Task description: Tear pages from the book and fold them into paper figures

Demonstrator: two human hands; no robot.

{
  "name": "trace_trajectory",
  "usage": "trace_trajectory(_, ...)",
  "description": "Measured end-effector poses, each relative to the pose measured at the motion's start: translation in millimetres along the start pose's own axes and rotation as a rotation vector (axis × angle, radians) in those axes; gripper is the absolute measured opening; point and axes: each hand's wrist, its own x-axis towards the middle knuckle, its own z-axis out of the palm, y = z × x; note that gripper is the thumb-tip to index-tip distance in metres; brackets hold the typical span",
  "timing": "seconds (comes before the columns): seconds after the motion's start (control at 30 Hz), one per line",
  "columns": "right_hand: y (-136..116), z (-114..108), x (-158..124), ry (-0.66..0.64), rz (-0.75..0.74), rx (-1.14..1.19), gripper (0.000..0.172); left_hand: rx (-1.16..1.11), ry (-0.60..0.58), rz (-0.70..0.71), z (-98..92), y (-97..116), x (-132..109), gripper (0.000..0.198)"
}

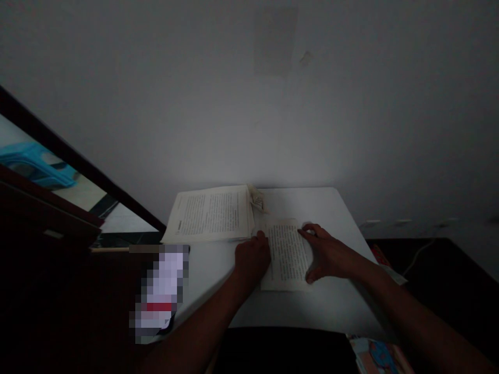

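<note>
A loose-looking printed sheet or thin stack of pages (288, 254) lies flat on the white table (315, 202), its text lines running toward me. My left hand (253, 257) is closed, fingers curled, and rests on the sheet's left edge; what is inside the fingers is hidden. At the opposite edge, my right hand (329, 253) is spread, thumb near the lower right corner and fingertips touching near the upper right corner. Behind my left hand is a thicker open book or page stack (212, 214) with worn, crumpled paper (257, 200) at its right side.
A blurred-out, phone-like object (161, 285) is at the table's left edge. A wall (218, 104) stands behind the table. Dark wooden furniture (42, 208) and a light blue plastic item (39, 163) are at left. A colourful printed item (380, 356) lies at the lower right.
</note>
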Motion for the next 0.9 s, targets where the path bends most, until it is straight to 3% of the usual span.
trace_trajectory(0.2, -2, -4, 10, -0.063, 0.074, -0.005, 0.137, 0.004, -0.012, -0.009, -0.3, 0, 0, 0.031)
trace_trajectory(0.5, 5, 0, 26, -0.094, 0.073, 0.006, 0.143, -0.017, -0.015, -0.013, 0.1, -1, 0, 0.031)
trace_trajectory(0.9, -8, -9, 39, -0.181, 0.156, -0.026, 0.153, -0.054, -0.03, -0.06, -7.6, -2, 2, 0.032)
